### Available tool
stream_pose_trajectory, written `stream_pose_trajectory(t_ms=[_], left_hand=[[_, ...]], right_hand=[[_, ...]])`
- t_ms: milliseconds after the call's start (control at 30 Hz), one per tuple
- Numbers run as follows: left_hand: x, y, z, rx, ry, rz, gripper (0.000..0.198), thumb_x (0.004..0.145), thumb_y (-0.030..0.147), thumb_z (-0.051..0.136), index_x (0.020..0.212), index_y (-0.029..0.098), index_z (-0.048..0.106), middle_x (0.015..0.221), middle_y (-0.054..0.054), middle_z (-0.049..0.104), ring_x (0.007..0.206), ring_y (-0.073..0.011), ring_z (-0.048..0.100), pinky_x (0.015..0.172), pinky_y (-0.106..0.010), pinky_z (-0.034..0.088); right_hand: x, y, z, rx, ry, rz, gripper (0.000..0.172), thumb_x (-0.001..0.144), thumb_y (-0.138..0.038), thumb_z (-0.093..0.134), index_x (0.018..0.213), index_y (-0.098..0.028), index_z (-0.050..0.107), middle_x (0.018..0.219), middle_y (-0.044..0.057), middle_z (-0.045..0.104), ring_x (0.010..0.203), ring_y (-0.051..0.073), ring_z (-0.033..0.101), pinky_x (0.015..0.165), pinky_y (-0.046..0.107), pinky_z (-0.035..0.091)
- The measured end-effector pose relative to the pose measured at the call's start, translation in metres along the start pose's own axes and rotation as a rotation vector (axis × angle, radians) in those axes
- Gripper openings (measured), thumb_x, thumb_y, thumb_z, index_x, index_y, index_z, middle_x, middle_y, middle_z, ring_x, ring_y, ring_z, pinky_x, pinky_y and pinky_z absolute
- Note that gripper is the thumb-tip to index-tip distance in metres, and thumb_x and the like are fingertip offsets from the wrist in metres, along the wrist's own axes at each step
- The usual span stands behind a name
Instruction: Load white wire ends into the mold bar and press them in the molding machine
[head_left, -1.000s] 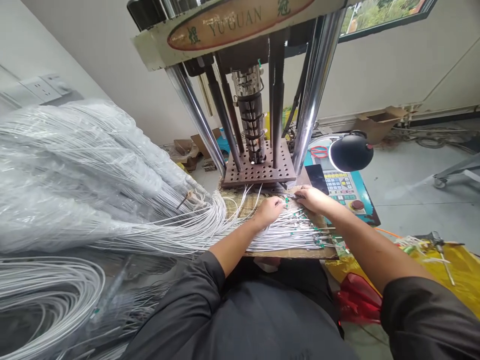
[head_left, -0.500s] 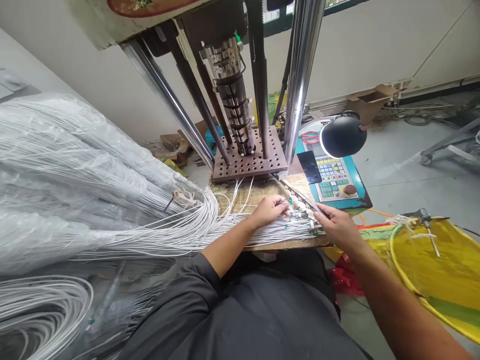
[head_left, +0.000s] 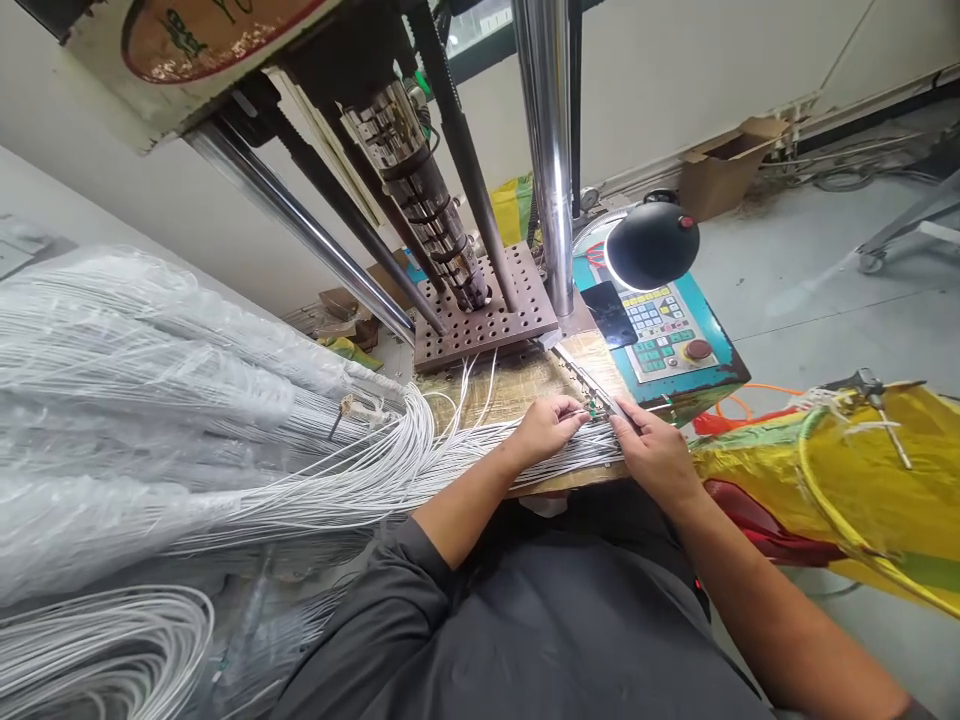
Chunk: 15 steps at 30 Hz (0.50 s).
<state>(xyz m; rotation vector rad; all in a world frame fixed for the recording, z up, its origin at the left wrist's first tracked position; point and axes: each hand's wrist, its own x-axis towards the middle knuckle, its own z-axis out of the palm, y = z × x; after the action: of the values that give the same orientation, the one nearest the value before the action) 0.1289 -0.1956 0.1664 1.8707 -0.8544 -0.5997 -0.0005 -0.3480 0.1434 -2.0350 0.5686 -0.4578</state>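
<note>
My left hand is closed in a pinch on the end of a white cable, beside a small green tip. That tip is up against the near end of a slotted metal bar. My right hand grips this end of the bar, thumb and fingers around it. The bar slants away toward the machine's perforated plate. Under my left hand and forearm lies a thick bundle of white cables, running in from the left across the worktable. The cable ends near my right hand are partly hidden.
A machine with steel columns and a segmented cylinder rises ahead. To its right are a black lamp and a control panel with a phone. Plastic-wrapped cable bundles fill the left; a yellow bag sits right.
My left hand has moved right, closer to my right hand, bringing the green tip to the bar. My right hand still grips the bar. The camera view has tilted and shifted.
</note>
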Motion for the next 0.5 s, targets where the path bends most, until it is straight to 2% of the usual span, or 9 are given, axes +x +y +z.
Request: stream_pose_trajectory(t_ms=[167, 500], left_hand=[[-0.002, 0.006, -0.003, 0.233, -0.044, 0.174, 0.022, 0.097, 0.032, 0.058, 0.090, 0.016, 0.072, 0.088, -0.006, 0.071, 0.082, -0.0165, 0.061, 0.078, -0.027, 0.044], [-0.002, 0.001, 0.002, 0.276, -0.013, 0.182, 0.023, 0.097, 0.032, 0.059, 0.086, 0.016, 0.070, 0.081, -0.003, 0.068, 0.075, -0.0145, 0.058, 0.073, -0.026, 0.043]], right_hand=[[0.000, -0.002, 0.000, 0.002, -0.008, -0.016, 0.048, 0.094, -0.042, 0.055, 0.132, -0.016, 0.070, 0.131, 0.014, 0.069, 0.124, 0.031, 0.066, 0.109, 0.044, 0.050], [0.002, -0.011, -0.005, -0.092, -0.039, -0.026, 0.045, 0.095, -0.036, 0.052, 0.131, -0.015, 0.070, 0.128, 0.014, 0.071, 0.118, 0.031, 0.069, 0.102, 0.041, 0.054]])
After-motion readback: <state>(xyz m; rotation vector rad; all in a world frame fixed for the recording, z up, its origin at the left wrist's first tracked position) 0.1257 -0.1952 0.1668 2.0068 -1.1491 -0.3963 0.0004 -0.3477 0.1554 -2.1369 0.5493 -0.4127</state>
